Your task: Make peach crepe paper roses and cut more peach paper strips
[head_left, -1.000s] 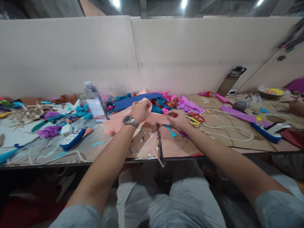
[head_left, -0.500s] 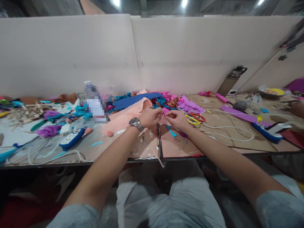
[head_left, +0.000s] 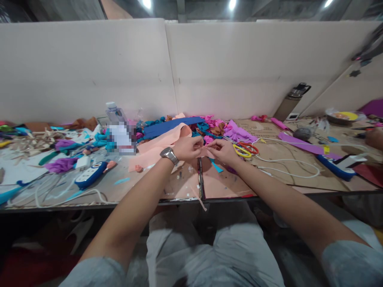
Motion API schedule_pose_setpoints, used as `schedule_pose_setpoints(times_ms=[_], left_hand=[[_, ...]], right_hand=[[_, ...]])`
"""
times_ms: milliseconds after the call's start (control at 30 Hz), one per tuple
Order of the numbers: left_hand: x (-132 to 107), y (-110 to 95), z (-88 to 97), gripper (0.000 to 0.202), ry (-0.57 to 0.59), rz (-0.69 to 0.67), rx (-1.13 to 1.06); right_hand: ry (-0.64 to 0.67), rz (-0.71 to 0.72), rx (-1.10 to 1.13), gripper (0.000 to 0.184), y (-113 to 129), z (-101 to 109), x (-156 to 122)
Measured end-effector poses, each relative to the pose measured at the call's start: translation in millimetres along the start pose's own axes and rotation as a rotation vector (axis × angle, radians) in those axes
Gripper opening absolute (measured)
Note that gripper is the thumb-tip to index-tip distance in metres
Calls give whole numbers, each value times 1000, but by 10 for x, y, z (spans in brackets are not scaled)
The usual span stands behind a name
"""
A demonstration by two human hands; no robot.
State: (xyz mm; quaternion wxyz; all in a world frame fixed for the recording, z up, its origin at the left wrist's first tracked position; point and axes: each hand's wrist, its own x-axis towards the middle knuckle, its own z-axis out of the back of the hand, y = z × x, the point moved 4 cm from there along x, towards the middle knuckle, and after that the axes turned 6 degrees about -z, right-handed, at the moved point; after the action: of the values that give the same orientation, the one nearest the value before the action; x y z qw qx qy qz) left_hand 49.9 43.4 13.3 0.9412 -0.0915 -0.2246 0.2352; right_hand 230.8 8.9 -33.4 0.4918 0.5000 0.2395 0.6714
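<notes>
Fingers of my left hand (head_left: 189, 148), with a metal watch (head_left: 169, 155) on the wrist, are pinched together at the middle of the table. Just right of it, my right hand (head_left: 223, 150) pinches as well, its fingertips close to the left ones. Between them shows a bit of a thin peach crepe paper strip (head_left: 205, 150), partly hidden by the fingers. Behind the left hand lies a curled sheet of peach crepe paper (head_left: 161, 139). Crumpled pink, teal and brown paper pieces (head_left: 209, 129) are heaped behind both hands.
Scissors with yellow and orange handles (head_left: 243, 150) lie right of my right hand. A bottle (head_left: 115, 115) and a blue-white power strip (head_left: 91, 175) stand left; another power strip (head_left: 336, 167) and white cables lie right. A flask (head_left: 291, 101) leans by the partition (head_left: 239, 67).
My fingertips have shifted slightly, and the thin strip stretched between them shows less than before. The left wrist has turned and moved a little left. The table things stay put.
</notes>
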Motion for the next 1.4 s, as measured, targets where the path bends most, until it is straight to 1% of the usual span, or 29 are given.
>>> schedule_pose_setpoints(times_ms=[67,267,433,567,833,1167,1400], left_hand=[[8,-40,-4,11,-11,-8,-40],[34,-121,-10,9,-65,21,-162],[40,-71,-42,14,-98,31,-255],[32,-17,-59,14,-108,40,-286],[30,-9,-75,17,-111,32,-304],[32,-137,-22,12,-147,42,-222],[33,-112,-35,12,-159,48,-179]], right_hand=[[0,18,-22,18,-6,-2,1],[7,52,-60,17,-4,-9,-1],[-2,57,-100,17,16,12,-11],[-8,67,-134,17,55,27,-19],[-11,81,-167,16,70,29,-17],[-51,102,-190,13,81,37,-3],[-25,115,-187,15,125,26,-3]])
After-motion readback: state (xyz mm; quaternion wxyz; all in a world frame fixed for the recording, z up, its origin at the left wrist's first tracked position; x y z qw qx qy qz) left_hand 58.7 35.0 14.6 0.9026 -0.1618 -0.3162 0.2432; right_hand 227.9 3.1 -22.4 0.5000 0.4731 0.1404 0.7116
